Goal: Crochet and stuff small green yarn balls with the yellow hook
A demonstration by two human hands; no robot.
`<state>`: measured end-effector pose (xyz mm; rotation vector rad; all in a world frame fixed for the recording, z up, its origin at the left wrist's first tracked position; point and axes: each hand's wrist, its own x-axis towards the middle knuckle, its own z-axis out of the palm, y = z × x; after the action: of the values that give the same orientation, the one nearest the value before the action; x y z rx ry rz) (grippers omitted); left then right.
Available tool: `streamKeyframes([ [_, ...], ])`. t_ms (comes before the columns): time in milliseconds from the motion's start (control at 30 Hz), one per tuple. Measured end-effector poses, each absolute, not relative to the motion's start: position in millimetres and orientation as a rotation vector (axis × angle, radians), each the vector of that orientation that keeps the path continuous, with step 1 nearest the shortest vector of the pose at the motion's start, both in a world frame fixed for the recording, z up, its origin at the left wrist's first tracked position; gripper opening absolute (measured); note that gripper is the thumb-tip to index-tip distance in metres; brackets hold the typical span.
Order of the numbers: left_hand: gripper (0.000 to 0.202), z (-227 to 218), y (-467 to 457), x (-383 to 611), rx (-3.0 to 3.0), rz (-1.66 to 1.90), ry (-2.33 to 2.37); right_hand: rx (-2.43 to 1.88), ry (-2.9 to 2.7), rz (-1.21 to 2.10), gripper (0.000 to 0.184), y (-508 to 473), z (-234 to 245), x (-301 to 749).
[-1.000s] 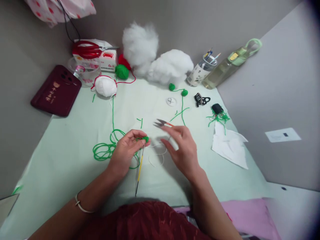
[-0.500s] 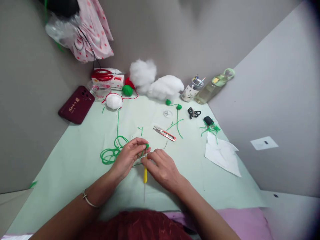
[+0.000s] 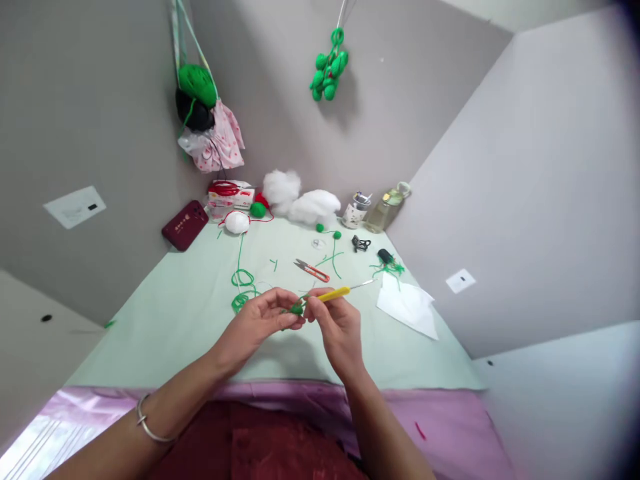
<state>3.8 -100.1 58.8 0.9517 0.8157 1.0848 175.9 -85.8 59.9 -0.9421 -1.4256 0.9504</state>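
Note:
Between the fingertips of my left hand [image 3: 270,315] is a small green crocheted piece [image 3: 297,309]. My right hand [image 3: 337,327] is closed on a crochet hook with a yellow handle [image 3: 334,294]; its bare metal end points to the right, and the end near the piece is hidden by my fingers. My two hands almost meet above the table. Loose loops of green yarn [image 3: 243,279] lie on the cloth beyond my left hand. Orange-handled thread snips [image 3: 313,270] lie just beyond the hook.
White stuffing [image 3: 314,207], a white yarn ball [image 3: 237,223] and a green ball [image 3: 258,210] stand along the back. At the right are a bottle [image 3: 386,210], a pen cup [image 3: 356,211], a hair claw [image 3: 361,244] and white paper [image 3: 407,307]. A maroon phone [image 3: 185,225] leans at the left.
The view has tilted up, showing more wall. The hook has swung from pointing toward me to pointing right, and my right hand has turned with it. The green piece stays in my left hand.

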Motion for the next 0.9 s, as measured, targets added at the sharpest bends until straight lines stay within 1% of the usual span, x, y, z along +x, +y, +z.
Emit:
streamKeyframes([
  [100, 0.023, 63, -127, 9, 1.015, 1.101, 0.782, -0.902, -1.403, 1.02, 0.024, -105, 70, 178],
  [267, 0.023, 67, -155, 6, 0.946, 1.133, 0.764, -0.813, -1.422, 1.164, 0.023, -125, 83, 171],
  [333, 0.024, 69, -156, 4, 0.906, 1.187, 0.74, -0.778, -1.466, 1.139, 0.019, -131, 86, 167],
  [400, 0.026, 72, -155, 2, 0.892, 1.227, 0.715, -0.767, -1.514, 1.028, 0.013, -138, 87, 163],
  [533, 0.037, 74, -160, 3, 0.871, 1.271, 0.699, -0.769, -1.581, 0.855, 0.008, -151, 88, 158],
  [667, 0.042, 70, -169, -2, 0.899, 1.326, 0.712, -0.786, -1.493, 0.921, 0.0, -158, 81, 154],
  [733, 0.039, 70, -170, -15, 0.914, 1.335, 0.734, -0.814, -1.341, 1.043, 0.005, -157, 76, 156],
  [833, 0.03, 76, -163, -48, 0.912, 1.264, 0.732, -0.781, -1.06, 1.244, 0.018, -149, 69, 161],
  [900, 0.03, 81, -156, -75, 0.962, 1.233, 0.738, -0.722, -0.941, 1.341, 0.025, -143, 70, 166],
])
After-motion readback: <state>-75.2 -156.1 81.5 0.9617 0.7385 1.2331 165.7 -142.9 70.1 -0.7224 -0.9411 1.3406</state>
